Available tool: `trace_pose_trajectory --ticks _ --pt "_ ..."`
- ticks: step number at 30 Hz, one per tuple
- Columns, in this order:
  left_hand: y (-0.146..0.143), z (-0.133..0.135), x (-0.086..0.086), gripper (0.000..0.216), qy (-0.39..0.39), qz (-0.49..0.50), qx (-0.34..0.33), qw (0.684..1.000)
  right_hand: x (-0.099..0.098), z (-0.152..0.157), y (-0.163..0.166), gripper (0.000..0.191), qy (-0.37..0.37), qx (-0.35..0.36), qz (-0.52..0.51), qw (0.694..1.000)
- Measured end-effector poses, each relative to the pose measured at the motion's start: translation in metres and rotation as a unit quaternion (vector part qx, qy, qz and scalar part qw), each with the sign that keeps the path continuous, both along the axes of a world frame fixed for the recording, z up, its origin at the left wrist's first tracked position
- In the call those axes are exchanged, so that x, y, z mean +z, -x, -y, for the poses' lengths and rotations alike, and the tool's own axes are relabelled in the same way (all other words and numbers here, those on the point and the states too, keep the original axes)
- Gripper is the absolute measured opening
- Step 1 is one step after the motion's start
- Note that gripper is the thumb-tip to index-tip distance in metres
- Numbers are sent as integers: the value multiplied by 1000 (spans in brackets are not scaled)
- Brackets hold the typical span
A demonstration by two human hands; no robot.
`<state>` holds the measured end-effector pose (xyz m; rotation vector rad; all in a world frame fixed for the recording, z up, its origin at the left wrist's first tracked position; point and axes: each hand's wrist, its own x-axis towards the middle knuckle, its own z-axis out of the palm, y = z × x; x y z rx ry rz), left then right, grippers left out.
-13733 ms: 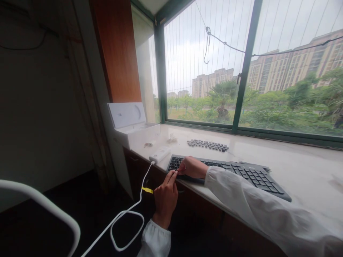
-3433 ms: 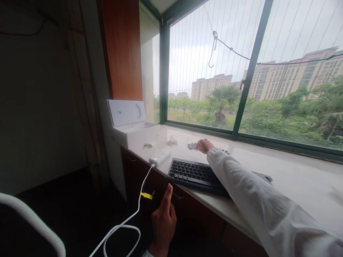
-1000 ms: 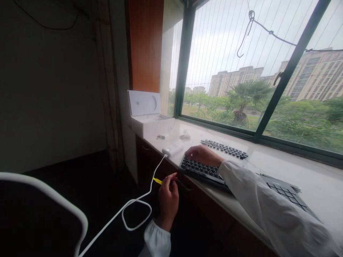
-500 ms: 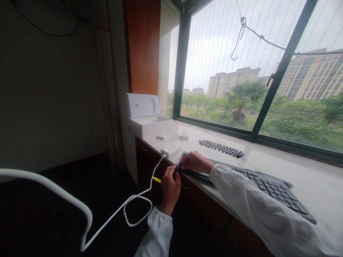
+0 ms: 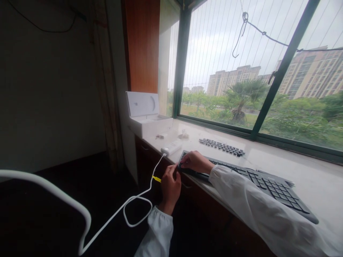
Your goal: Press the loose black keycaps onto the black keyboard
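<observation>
My left hand (image 5: 170, 185) is closed in front of the counter's edge, its fingertips meeting those of my right hand (image 5: 197, 162). Between them shows a small dark piece (image 5: 179, 166), mostly covered by the fingers; its kind cannot be made out. A thin yellow piece (image 5: 157, 179) sticks out to the left of my left hand, and its other end is hidden. Under my right hand and forearm lies a black keyboard (image 5: 281, 192), its left part largely covered. Behind it, several loose black keycaps (image 5: 222, 147) sit in rows on the counter.
A white device (image 5: 169, 149) at the counter's edge has a white cable (image 5: 107, 220) hanging and looping to the left. An open white box (image 5: 151, 125) stands at the far left corner, with small items (image 5: 160, 136) beside it. A window (image 5: 227, 67) runs behind the counter.
Both hands stay almost in the same place, fingertips together. The view has shifted very slightly.
</observation>
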<state>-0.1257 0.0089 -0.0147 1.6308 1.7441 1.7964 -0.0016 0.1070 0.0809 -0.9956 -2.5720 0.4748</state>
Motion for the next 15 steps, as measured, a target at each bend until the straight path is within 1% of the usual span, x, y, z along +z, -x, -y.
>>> trace_pose_trajectory --ticks 3,5,7,10,12,15 --pt "2 -1 1 36 -1 9 -7 1000 -1 1 0 17 -9 -8 -1 1000" --pt "5 -3 3 33 8 38 -7 999 -1 1 -1 18 -10 -4 -9 1000" --pt "8 -7 6 33 48 86 -14 995 -2 0 -2 19 -9 -5 -13 1000" --pt "11 -17 13 47 136 152 -39 978 -3 -4 -4 24 -10 -6 -1 1000" --pt "13 -24 16 51 163 188 -52 967 -3 -6 -6 27 -19 19 14 1000" --pt "13 -31 18 50 171 244 -67 952 -2 -9 -8 30 -43 74 37 996"
